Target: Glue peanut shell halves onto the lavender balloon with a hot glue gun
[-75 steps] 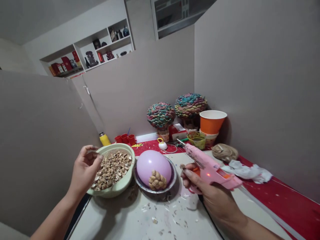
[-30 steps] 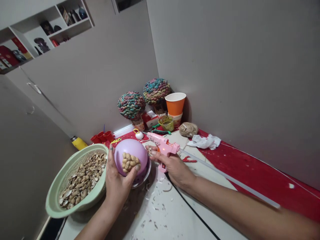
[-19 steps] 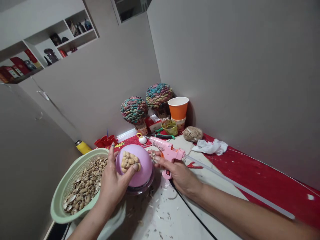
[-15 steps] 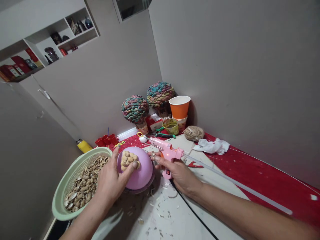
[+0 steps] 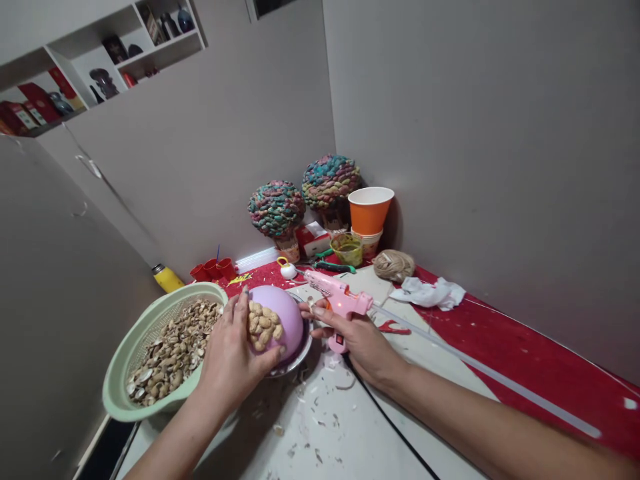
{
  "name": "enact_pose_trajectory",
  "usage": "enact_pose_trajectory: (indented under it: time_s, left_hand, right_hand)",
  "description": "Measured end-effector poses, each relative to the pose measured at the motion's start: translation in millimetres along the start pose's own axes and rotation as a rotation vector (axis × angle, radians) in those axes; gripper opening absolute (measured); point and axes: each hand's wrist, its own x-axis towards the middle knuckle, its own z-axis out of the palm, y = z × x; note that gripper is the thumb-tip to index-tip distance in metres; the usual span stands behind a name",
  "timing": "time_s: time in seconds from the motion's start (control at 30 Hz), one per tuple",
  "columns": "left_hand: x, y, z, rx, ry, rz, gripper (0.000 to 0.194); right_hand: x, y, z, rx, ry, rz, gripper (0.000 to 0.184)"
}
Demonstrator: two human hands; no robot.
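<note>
A purple balloon [image 5: 289, 308] rests in a shiny-rimmed bowl [image 5: 302, 357], with a patch of peanut shells [image 5: 263, 325] on its near left side. My left hand [image 5: 233, 353] holds the balloon from the left, fingers up its far side and thumb below the patch. A pink hot glue gun [image 5: 343, 301] is gripped in my right hand [image 5: 367, 343], just right of the balloon, nozzle tilted up and left. A small pale piece, perhaps a shell, shows at my right fingertips. One long glue stick [image 5: 480, 363] sticks out behind the gun.
A green basket [image 5: 117, 400] of shells stands at left. Behind are two colourful shell-covered trees [image 5: 277, 208], an orange paper cup [image 5: 370, 217], green-handled pliers [image 5: 335, 267], twine [image 5: 394, 265] and crumpled tissue [image 5: 430, 293]. Scraps litter the white board [image 5: 310, 433].
My left thumb has slid off the peanut shells to below them, and the hand now sits at the balloon's left side. The right hand keeps the glue gun nearly in place. The view has shifted slightly.
</note>
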Motion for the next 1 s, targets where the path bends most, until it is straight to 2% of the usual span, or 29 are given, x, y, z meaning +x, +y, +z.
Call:
enact_pose_trajectory:
  time_s: [0.17, 0.33, 0.5, 0.63, 0.83, 1.0]
  left_hand:
    - [3.1, 1.3, -8.1, -0.057, 0.077, -0.017, 0.095]
    - [6.1, 7.4, -14.8, 0.021, 0.011, -0.099, 0.091]
    - [7.5, 8.7, -7.9, 0.130, 0.001, -0.021, 0.077]
    - [4.9, 3.9, -2.2, 0.180, 0.053, -0.001, 0.080]
    - [-5.5, -7.8, 5.8, 0.221, 0.209, 0.089, 0.086]
    - [-14.8, -13.6, 12.2, 0.181, 0.228, 0.144, 0.084]
  right_hand:
    - [0.4, 2.3, -1.5, -0.018, -0.002, -0.005, 0.046]
    - [1.6, 4.0, -2.4, -0.012, 0.020, 0.007, 0.046]
    - [3.0, 3.7, -1.3, 0.004, 0.031, -0.003, 0.041]
    - [4.2, 4.6, 0.4, -0.001, 0.042, -0.053, 0.038]
    - [4.4, 5.4, 0.4, -0.027, 0.084, -0.097, 0.042]
    - [3.2, 5.4, 1.2, -0.069, 0.113, -0.099, 0.047]
